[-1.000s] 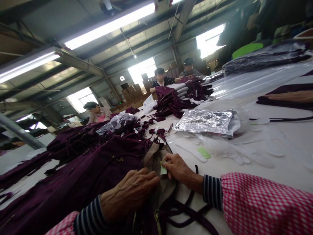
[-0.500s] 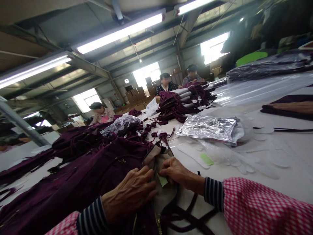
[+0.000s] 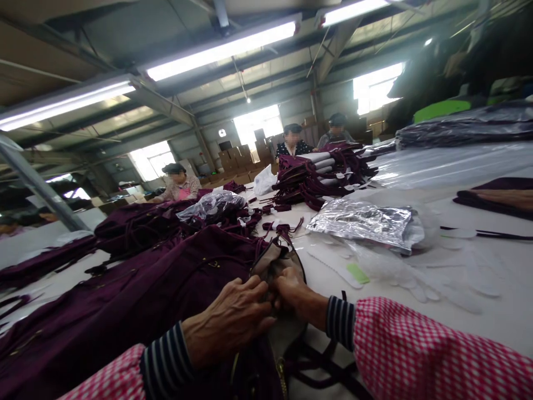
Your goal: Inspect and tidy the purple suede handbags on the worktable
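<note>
What looks like a dark purple cloth bag (image 3: 166, 289), with a grey lining (image 3: 272, 258) and a brass-coloured zip (image 3: 281, 373), lies on the table in front of me. My left hand (image 3: 233, 316) is curled over the opening's left edge, with cloth under its fingers. Inside the opening, my right hand (image 3: 293, 289) is closed, fingertips down against the lining and close to the left fingers. What the right fingertips hold is hidden. Dark straps (image 3: 325, 369) trail beside the bag.
Right of the bag lie a silvery plastic packet (image 3: 366, 222), a green slip (image 3: 357, 273) and thin white strips. Purple pieces are piled (image 3: 308, 178) farther back. Several co-workers sit across the table, one in a dotted top (image 3: 293, 147).
My right hand has gone deeper into the opening, toward my left fingers. The pale green slip that showed by its fingertips is out of sight. The camera view has shifted a little.
</note>
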A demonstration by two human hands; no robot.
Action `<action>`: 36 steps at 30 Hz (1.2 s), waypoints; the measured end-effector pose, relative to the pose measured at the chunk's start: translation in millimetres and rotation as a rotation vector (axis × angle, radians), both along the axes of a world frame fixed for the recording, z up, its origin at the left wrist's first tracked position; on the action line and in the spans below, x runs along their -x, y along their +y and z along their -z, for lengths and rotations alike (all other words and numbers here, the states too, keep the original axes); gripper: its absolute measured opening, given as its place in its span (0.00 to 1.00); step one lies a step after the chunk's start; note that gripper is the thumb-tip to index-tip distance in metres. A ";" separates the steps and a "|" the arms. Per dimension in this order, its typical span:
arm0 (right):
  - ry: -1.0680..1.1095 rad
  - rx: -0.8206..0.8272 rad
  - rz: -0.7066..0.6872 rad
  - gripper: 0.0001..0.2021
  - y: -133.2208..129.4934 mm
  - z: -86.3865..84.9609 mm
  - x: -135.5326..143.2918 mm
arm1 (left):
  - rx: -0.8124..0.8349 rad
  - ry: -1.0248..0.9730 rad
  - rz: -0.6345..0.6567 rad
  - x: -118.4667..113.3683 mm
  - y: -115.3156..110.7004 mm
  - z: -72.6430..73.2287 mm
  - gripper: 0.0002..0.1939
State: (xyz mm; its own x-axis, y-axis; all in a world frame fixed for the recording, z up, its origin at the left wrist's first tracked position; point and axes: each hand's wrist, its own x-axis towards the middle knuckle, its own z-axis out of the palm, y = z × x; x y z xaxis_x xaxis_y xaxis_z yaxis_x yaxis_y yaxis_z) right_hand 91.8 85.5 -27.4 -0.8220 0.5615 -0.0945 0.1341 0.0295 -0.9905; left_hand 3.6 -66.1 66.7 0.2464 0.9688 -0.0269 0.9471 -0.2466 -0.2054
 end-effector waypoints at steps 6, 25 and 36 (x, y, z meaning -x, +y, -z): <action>-0.116 -0.230 -0.045 0.12 -3.8 -9.9 -12.6 | 0.041 -0.032 -0.013 4.9 -8.8 -15.1 0.09; -0.153 -0.890 -0.300 0.05 -15.2 -26.6 -62.9 | 0.110 -0.109 -0.059 18.5 -10.2 -13.9 0.12; -0.155 -1.064 -0.390 0.07 -15.1 -14.4 -46.4 | -0.092 0.214 0.008 17.4 14.4 13.5 0.18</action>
